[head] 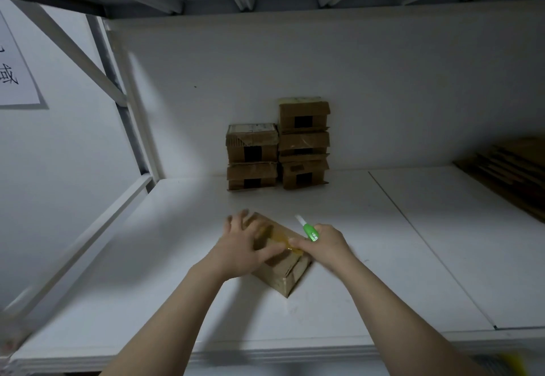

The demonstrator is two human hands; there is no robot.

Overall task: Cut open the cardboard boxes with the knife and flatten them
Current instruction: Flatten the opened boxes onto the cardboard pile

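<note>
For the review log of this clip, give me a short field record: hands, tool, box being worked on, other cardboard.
Left hand: fingers spread, resting on top of the box
Right hand: grips the knife, fingertips at the tape's near end
Knife: green and white, tip pointing away from the person, off the box
Box: unflattened, on the white shelf, corner towards the camera
Tape: yellowish strip across the top
Stacked boxes: two piles at the back wall
Flattened cardboard: far right

Small brown cardboard box (278, 279), yellowish tape across top, sits cornerwise on white shelf (368, 287). Green-and-white knife (308, 229) in right hand (326, 245), tip angled up. Five stacked boxes (303, 142) stand against the back wall.
</note>
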